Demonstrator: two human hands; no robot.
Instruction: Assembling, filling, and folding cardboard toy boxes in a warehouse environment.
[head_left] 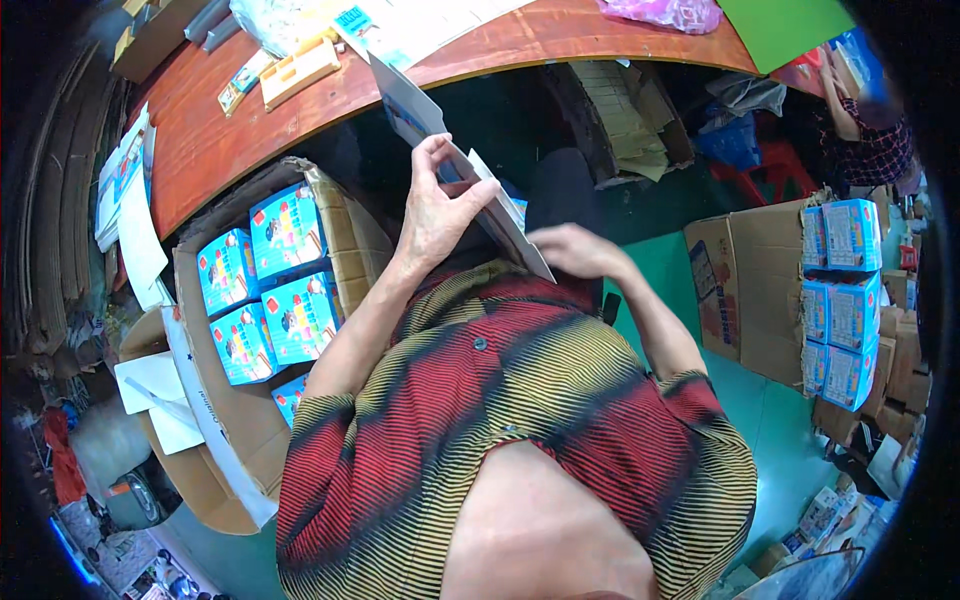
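Note:
A thin printed carton (512,238), pale grey on the side toward me, stands nearly on edge above my lap and slants from the table edge down to my shirt. My left hand (436,208) grips its near side, thumb and fingers pinched over a fold with a flap standing up. At the carton's lower right end is my right hand (578,250), smeared by motion. Its fingers are beside or behind the board, and I cannot tell whether they touch it.
At my left, an open cardboard box (262,440) holds several blue printed boxes (288,228). A red-brown table (480,55) bears a yellow tray (300,72) and sheets. To the right, blue boxes (850,235) stand stacked by a brown carton (755,290). Another person (872,145) sits far right.

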